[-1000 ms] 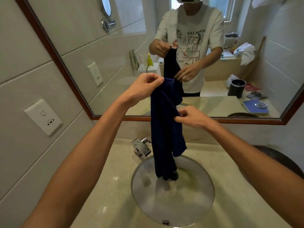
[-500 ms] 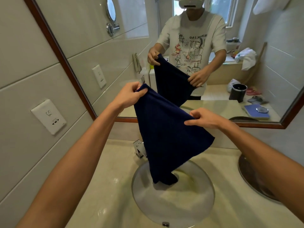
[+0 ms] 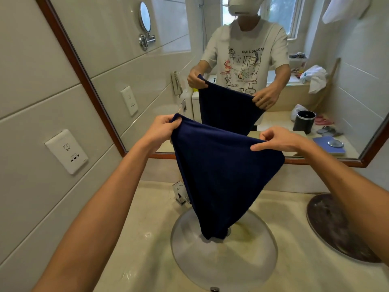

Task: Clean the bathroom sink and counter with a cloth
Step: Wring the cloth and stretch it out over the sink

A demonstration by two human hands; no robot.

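Fingers of both hands pinch the dark blue cloth's (image 3: 221, 171) top edge: left hand (image 3: 162, 128) at ten o'clock, right hand (image 3: 275, 140) at two, its tail hanging into the sink (image 3: 252, 260)

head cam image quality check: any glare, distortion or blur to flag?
Head view: strong wide-angle bending, mirror frame and wall tiles curve; soft daylight from the window in the reflection, small specular spots on the wet counter; dark blue cloth shows almost no texture; both hands, left hand and right hand, look sharp, no obvious motion blur.
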